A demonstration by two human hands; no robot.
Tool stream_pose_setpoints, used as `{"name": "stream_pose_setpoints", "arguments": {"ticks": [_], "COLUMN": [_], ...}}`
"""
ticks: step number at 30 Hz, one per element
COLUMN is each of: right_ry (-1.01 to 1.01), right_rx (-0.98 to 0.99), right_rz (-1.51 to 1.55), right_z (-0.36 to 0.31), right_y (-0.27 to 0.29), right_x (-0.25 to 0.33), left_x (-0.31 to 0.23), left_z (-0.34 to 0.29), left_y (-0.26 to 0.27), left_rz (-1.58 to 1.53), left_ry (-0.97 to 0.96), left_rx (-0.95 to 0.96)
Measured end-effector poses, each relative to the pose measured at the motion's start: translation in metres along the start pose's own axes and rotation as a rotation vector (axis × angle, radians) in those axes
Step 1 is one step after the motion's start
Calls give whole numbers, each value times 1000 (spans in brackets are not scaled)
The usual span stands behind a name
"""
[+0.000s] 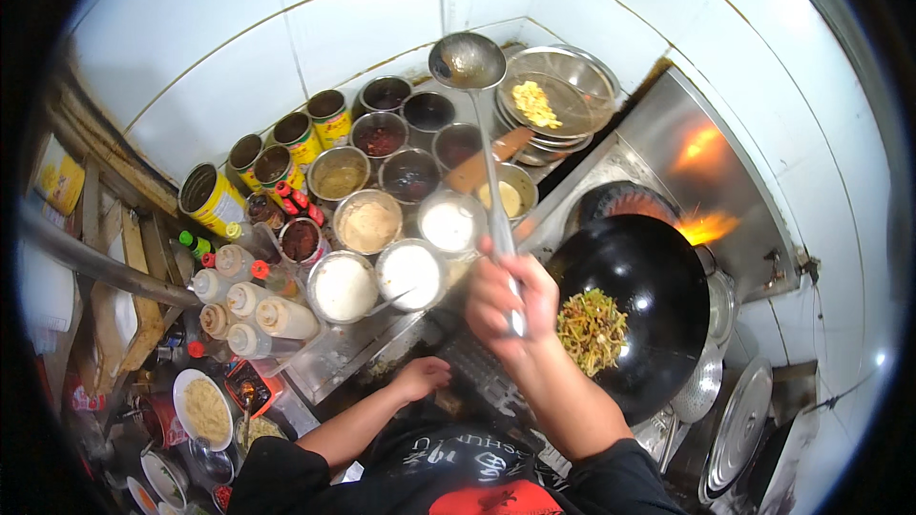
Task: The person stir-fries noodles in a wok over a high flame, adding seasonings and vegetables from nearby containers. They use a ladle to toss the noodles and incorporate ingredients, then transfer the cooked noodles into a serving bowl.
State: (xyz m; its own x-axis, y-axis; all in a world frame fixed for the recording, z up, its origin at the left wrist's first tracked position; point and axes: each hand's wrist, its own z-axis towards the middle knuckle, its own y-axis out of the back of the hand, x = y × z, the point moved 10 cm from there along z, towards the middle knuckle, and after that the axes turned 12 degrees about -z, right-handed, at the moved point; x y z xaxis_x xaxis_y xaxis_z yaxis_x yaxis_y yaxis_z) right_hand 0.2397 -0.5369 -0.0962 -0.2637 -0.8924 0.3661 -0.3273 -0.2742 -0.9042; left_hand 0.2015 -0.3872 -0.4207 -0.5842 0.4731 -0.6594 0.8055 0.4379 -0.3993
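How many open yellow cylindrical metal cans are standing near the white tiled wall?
5, from left: the leftmost can; the second can, farther back; the third can, slightly nearer; the fourth can, farther back; the rightmost can, farthest back. Others may be hidden.

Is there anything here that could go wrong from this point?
Two risks. The flame flaring beside the wok could scorch the shredded stir-fry if left unstirred. The ladle, raised in the right hand, might drip into the open seasoning pots if it passes over them.
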Motion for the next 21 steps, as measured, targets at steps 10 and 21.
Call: {"name": "stream_pose_setpoints", "arguments": {"ticks": [10,21], "right_ry": [-55,215], "right_rx": [-544,-768], "right_rz": [-954,-1853], "right_z": [-346,-524], "right_y": [124,260], "right_x": [40,61], "left_x": [45,49], "left_z": [-21,-18], "left_y": [-154,-228], "left_rz": [45,-436], "left_ry": [286,-17], "left_rx": [351,-126]}}
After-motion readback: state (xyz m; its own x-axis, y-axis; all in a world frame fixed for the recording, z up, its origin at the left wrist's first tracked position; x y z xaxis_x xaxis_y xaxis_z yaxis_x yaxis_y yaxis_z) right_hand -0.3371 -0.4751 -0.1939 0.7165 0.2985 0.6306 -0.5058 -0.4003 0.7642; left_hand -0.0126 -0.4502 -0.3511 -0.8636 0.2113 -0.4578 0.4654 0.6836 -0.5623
